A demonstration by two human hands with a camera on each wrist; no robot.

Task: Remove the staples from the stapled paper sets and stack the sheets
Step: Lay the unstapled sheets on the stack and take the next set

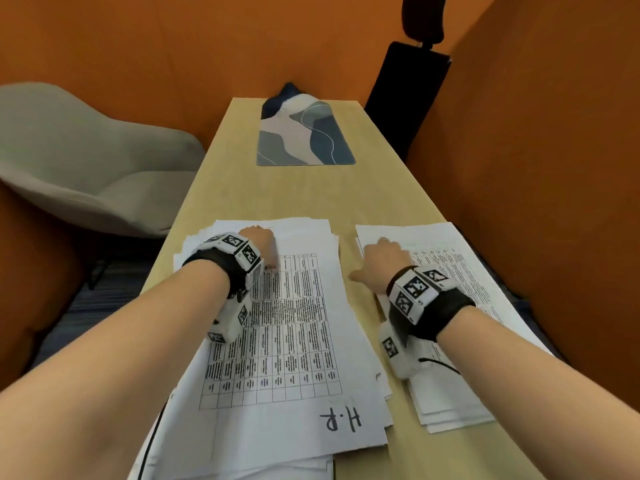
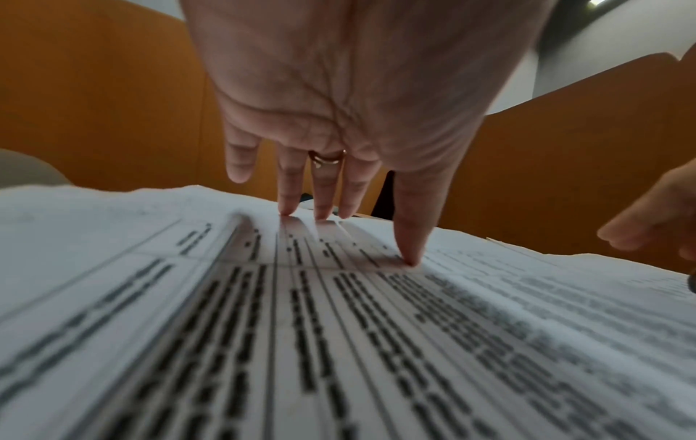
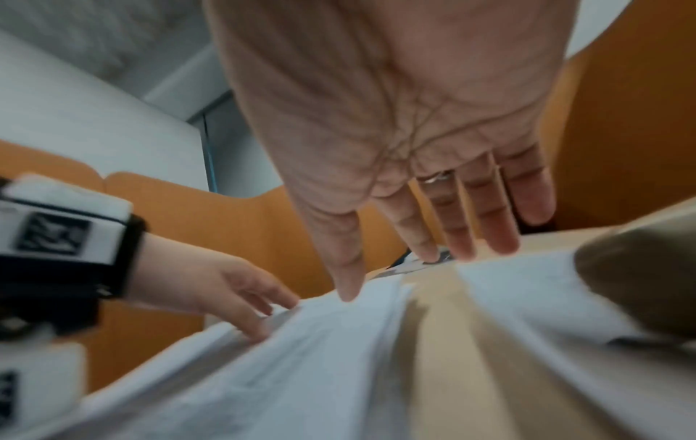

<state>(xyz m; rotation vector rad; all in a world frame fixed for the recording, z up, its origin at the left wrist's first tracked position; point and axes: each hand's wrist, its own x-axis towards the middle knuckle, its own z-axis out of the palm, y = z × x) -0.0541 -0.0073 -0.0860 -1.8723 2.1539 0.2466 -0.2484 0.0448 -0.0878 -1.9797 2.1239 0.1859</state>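
Observation:
A thick, loose pile of printed sheets (image 1: 298,327) lies on the left of the wooden table; its top sheet carries a table and the handwritten letters "H.P". My left hand (image 1: 259,242) rests near the pile's far edge, and its straight fingertips (image 2: 320,215) press on the top sheet (image 2: 339,327). A second, smaller paper stack (image 1: 460,278) lies on the right. My right hand (image 1: 381,261) hovers open over that stack's left far corner, fingers straight (image 3: 463,238), thumb spread toward the gap between the piles. No staple or staple remover shows.
A patterned blue-grey mat (image 1: 304,136) lies at the far end of the table (image 1: 277,195). A grey chair (image 1: 79,161) stands to the left and a black chair (image 1: 408,95) at the far right. Orange partition walls close in on both sides.

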